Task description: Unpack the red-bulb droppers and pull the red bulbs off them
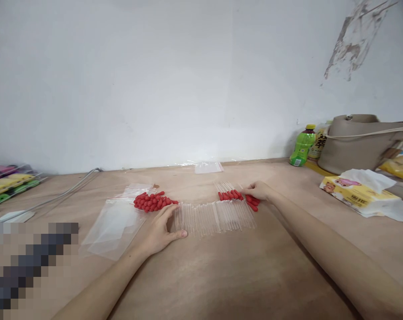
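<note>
A row of thin clear dropper tubes lies side by side on the table in front of me. At its left end is my left hand, thumb and fingers spread apart around the end tubes and touching them. My right hand is closed at the far right end, fingertips pinched on a dropper with a red bulb; its tube is mostly hidden. Several droppers with red rubber bulbs lie beside it, their tubes pointing to the wall. Left of the row is a pile of loose red bulbs.
Clear zip bags lie at left, another bag by the wall. A cable and coloured packs are far left. On the right stand a green bottle, a grey bag and a tissue pack.
</note>
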`<move>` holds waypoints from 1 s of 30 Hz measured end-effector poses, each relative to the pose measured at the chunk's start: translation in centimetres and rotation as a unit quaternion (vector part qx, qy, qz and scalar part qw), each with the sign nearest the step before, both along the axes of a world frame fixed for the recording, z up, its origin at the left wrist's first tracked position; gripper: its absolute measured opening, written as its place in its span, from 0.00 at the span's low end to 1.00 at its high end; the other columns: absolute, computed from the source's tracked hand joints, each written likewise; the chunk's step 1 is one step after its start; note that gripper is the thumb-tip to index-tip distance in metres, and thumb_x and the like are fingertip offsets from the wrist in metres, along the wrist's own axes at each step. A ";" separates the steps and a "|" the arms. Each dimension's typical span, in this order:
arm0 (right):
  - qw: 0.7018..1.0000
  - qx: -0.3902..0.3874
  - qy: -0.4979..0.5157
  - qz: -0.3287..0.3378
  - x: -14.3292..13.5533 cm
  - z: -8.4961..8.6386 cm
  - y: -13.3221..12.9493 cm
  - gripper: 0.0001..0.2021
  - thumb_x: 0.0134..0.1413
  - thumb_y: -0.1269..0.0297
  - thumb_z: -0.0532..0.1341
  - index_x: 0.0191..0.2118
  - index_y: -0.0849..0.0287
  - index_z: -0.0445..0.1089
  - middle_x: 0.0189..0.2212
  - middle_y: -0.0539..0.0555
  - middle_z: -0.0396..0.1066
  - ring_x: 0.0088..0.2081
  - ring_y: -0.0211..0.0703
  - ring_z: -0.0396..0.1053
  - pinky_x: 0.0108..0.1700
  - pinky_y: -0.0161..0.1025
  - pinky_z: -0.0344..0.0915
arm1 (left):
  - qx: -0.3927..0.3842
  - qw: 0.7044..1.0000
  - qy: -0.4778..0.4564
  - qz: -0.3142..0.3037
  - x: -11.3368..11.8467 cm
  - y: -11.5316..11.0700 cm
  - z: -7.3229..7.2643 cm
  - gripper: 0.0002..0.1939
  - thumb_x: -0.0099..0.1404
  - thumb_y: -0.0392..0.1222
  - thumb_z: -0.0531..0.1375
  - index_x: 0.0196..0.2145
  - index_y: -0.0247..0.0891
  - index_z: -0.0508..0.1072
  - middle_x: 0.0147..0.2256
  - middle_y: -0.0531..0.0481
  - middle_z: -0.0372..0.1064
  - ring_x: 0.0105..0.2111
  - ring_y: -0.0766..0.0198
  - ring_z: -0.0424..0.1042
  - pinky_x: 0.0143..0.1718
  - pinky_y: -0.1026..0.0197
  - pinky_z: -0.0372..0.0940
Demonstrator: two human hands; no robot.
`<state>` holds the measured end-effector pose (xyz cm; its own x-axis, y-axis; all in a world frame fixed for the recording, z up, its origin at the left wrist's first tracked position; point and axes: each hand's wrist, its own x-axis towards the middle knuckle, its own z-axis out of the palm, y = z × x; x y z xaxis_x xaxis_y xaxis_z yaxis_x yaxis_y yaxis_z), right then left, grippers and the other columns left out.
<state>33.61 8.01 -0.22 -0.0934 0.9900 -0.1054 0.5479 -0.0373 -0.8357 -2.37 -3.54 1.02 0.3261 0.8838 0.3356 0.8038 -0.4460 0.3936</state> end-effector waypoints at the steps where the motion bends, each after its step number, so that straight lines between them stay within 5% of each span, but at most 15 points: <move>1: 1.000 -0.007 -0.005 -0.006 -0.2 0.0 0.2 0.18 0.36 0.54 0.63 0.10 0.62 0.62 0.06 0.49 0.59 0.09 0.32 0.53 0.14 0.32 0.49 | -0.008 1.000 -0.015 -0.013 -0.3 0.2 -0.2 0.34 0.51 0.54 0.61 0.54 0.44 0.57 0.53 0.45 0.58 0.51 0.53 0.61 0.49 0.51 0.61; 11: 0.996 -0.005 0.020 -0.091 -1.0 0.0 0.4 0.16 0.40 0.60 0.59 0.11 0.59 0.58 0.05 0.48 0.54 0.10 0.34 0.54 0.14 0.33 0.50 | -0.052 0.994 -0.079 -0.053 -0.8 0.4 -0.5 0.36 0.52 0.51 0.62 0.56 0.46 0.53 0.55 0.45 0.55 0.52 0.53 0.61 0.51 0.49 0.60; 18: 0.988 0.047 0.042 -0.144 0.6 1.3 -0.3 0.14 0.41 0.60 0.58 0.13 0.59 0.58 0.11 0.49 0.59 0.15 0.35 0.57 0.20 0.35 0.55 | 0.021 0.998 -0.054 0.003 0.0 -0.3 0.1 0.19 0.64 0.47 0.49 0.53 0.42 0.58 0.51 0.44 0.58 0.49 0.57 0.64 0.49 0.50 0.61; 23: 0.986 0.101 0.053 -0.125 0.9 2.4 -1.6 0.14 0.45 0.58 0.54 0.15 0.59 0.60 0.13 0.50 0.62 0.20 0.37 0.60 0.26 0.35 0.58 | 0.069 0.997 -0.020 0.009 0.4 -0.5 0.4 0.16 0.65 0.44 0.48 0.50 0.41 0.61 0.50 0.45 0.60 0.49 0.58 0.62 0.50 0.52 0.60; 27: 0.976 0.182 0.069 -0.101 -1.7 2.7 -5.1 0.14 0.50 0.54 0.51 0.24 0.58 0.61 0.20 0.51 0.65 0.24 0.37 0.62 0.28 0.34 0.58 | 0.166 0.986 -0.002 -0.026 0.7 -0.3 -0.1 0.15 0.64 0.40 0.49 0.49 0.40 0.62 0.49 0.44 0.59 0.52 0.57 0.58 0.53 0.50 0.56; 30: 0.935 0.352 -0.018 0.030 -4.4 1.9 -9.3 0.10 0.52 0.57 0.52 0.30 0.58 0.64 0.27 0.52 0.68 0.29 0.39 0.63 0.33 0.36 0.57 | 0.224 0.972 0.007 -0.066 1.6 -0.6 -0.7 0.17 0.64 0.38 0.50 0.51 0.40 0.61 0.49 0.43 0.59 0.53 0.56 0.56 0.53 0.49 0.56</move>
